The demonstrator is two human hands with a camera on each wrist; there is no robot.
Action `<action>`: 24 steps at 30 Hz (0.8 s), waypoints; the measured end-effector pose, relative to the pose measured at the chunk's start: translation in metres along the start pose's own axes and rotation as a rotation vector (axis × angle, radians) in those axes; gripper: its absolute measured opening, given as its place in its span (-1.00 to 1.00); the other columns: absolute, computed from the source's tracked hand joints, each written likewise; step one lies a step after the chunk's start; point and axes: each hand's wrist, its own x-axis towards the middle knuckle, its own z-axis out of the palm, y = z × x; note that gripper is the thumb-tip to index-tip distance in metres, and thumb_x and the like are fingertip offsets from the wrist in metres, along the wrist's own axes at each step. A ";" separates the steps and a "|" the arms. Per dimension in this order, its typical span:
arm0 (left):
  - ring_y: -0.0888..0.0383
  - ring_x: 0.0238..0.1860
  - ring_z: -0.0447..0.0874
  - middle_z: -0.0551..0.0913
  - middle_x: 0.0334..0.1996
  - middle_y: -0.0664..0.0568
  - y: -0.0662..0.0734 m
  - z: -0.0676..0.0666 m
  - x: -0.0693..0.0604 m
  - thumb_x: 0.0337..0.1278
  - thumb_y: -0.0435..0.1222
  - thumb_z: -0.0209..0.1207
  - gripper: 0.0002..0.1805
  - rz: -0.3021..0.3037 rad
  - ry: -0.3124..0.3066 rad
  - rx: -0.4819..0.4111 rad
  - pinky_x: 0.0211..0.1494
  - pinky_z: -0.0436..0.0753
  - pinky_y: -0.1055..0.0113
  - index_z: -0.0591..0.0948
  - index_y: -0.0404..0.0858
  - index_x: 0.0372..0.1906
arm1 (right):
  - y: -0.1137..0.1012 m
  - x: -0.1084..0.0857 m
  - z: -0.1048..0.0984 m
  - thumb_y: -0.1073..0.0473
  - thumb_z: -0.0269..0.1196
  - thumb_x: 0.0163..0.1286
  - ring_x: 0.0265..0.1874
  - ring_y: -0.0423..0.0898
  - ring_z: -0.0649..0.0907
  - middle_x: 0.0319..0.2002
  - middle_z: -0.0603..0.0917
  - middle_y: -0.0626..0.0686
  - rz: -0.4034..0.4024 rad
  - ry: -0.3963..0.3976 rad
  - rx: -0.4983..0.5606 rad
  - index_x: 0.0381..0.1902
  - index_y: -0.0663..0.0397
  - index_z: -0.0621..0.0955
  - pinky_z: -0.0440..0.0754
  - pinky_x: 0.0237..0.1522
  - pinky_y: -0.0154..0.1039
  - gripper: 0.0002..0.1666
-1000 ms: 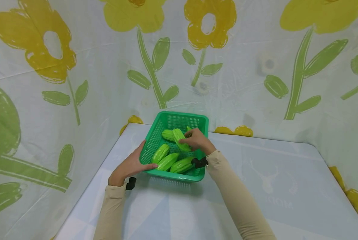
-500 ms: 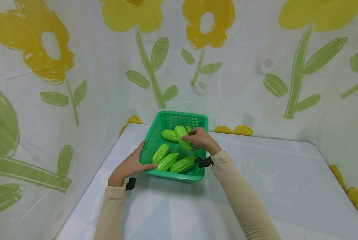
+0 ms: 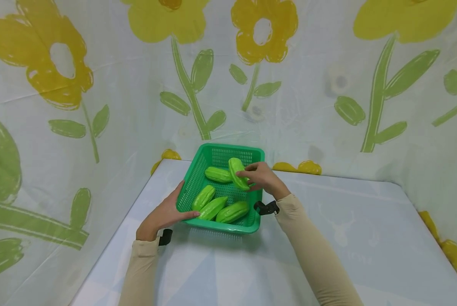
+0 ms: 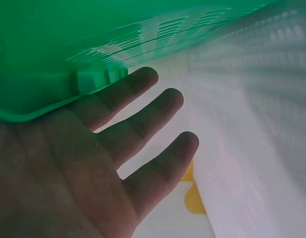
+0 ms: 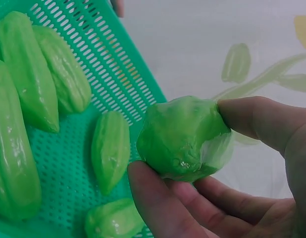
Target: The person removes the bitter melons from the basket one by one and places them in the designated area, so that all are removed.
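My right hand (image 3: 264, 178) pinches a light green, ribbed bitter melon (image 3: 236, 170) between thumb and fingers, above the right part of a green plastic basket (image 3: 256, 223). The right wrist view shows the held melon (image 5: 182, 134) end-on, with the thumb on one side and fingers on the other. Several more bitter melons lie in the basket, including one at the back (image 3: 217, 174) and one at the front right (image 3: 232, 212). My left hand (image 3: 165, 216) rests against the basket's front left corner, its thumb on the front rim. In the left wrist view its fingers (image 4: 158, 114) stretch out straight and apart beneath the basket.
The basket stands on a pale patterned table (image 3: 327, 238), near its back edge. A white curtain (image 3: 308, 85) printed with yellow flowers hangs behind and to the left. The basket walls are perforated and rise around the melons.
My right hand has moved slightly to the right and lifted the bitter melon a little, tilting it more upright. The left hand stays at the basket's corner.
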 end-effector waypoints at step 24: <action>-0.28 0.68 -0.08 -0.17 0.71 -0.15 0.001 0.000 0.000 0.04 0.28 0.40 0.42 -0.001 -0.004 0.011 0.58 0.16 -0.38 -0.31 -0.12 0.70 | 0.010 -0.012 -0.026 -0.03 0.30 0.49 0.33 0.28 0.56 0.40 0.43 0.37 0.052 0.040 0.128 0.53 0.37 0.25 0.79 0.06 -0.05 -0.11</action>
